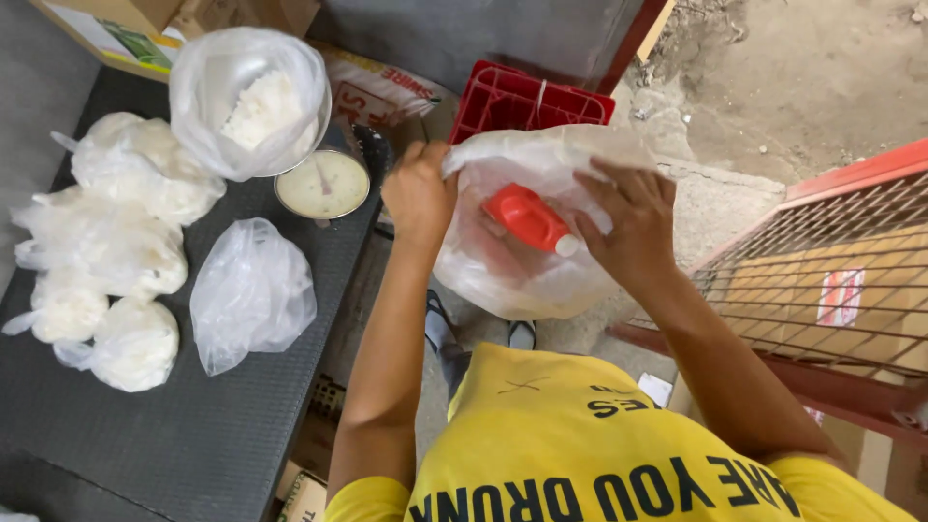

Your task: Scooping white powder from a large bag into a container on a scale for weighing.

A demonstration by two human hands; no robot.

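My left hand (418, 193) grips the upper left edge of a large clear plastic bag (512, 275) held in front of me. My right hand (633, 227) reaches into the bag's mouth from the right and holds the white handle of a red scoop (527, 217), which sits inside the bag. The bag hangs over the floor beside a dark table (193, 435).
On the table lie several tied bags of white grains (126, 242) and an empty clear bag (251, 295). A dial scale (322, 184) carries a bag-lined bowl of white grains (253, 106). A red crate (527, 101) stands behind the bag. A red wire-mesh rack (822, 280) is on the right.
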